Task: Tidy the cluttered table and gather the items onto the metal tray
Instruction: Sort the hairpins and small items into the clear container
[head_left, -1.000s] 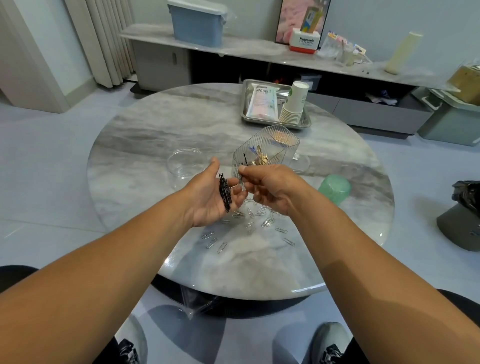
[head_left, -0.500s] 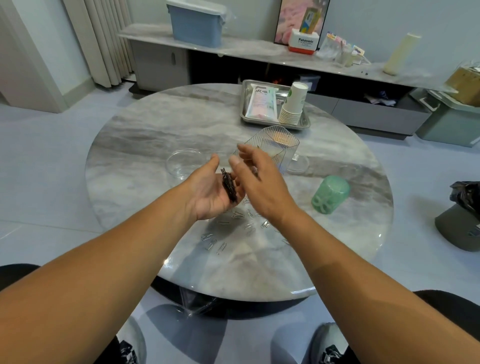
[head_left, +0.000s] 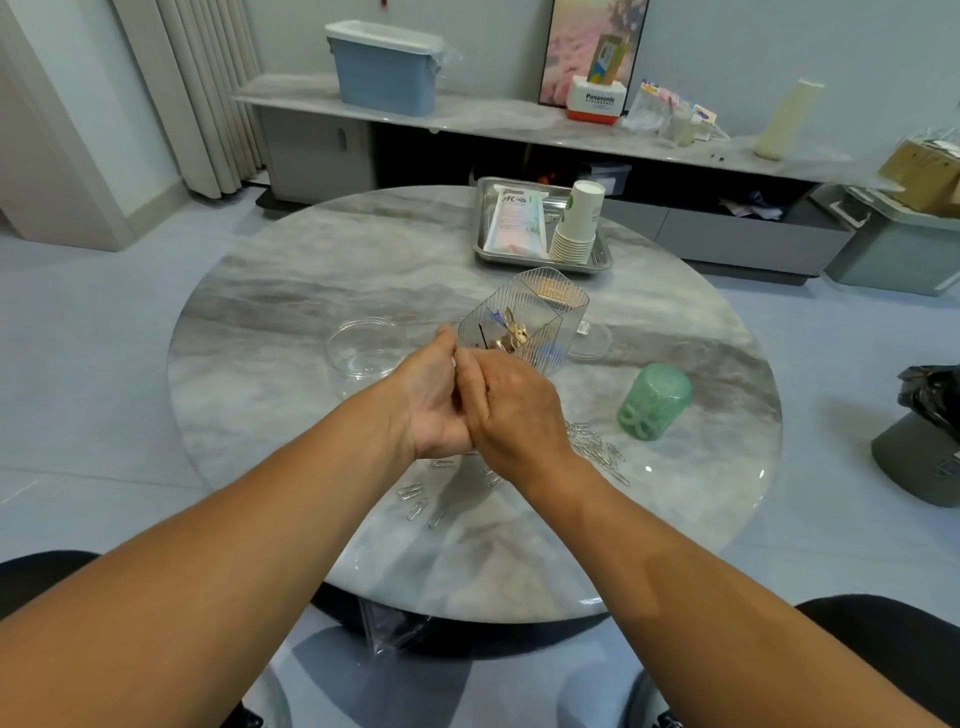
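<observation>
Both hands have closed together since 0.5 s ago: right hand (head_left: 511, 410) now lies over the palm of the left hand (head_left: 434, 402), covering the black hairpin bundle that showed there before, so the pins can't be seen now. Left hand is cupped palm-up w/ thumb raised; right hand's fingers are curled down into it, but whether they pinch anything can't be told. Hands hover above the round grey marble worktop (head_left: 291, 322), just in front of the clear ribbed plastic organiser box (head_left: 545, 317), which holds gold clips and a few dark pins.

Silver paper clips (head_left: 597, 449) lie scattered on the worktop under and to the right of the wrists, more near the front at (head_left: 418, 501). Green translucent plastic jar (head_left: 654, 408) lies on its side right of the hands. Clear round plastic tub (head_left: 363, 351) sits left, and a clear round lid (head_left: 589, 340) lies behind the organiser. Rectangular metal tray (head_left: 540, 260) sits at the far side of the worktop, carrying a white-pink flat packet (head_left: 517, 221) and a tilted stack of white paper cups (head_left: 576, 223).
</observation>
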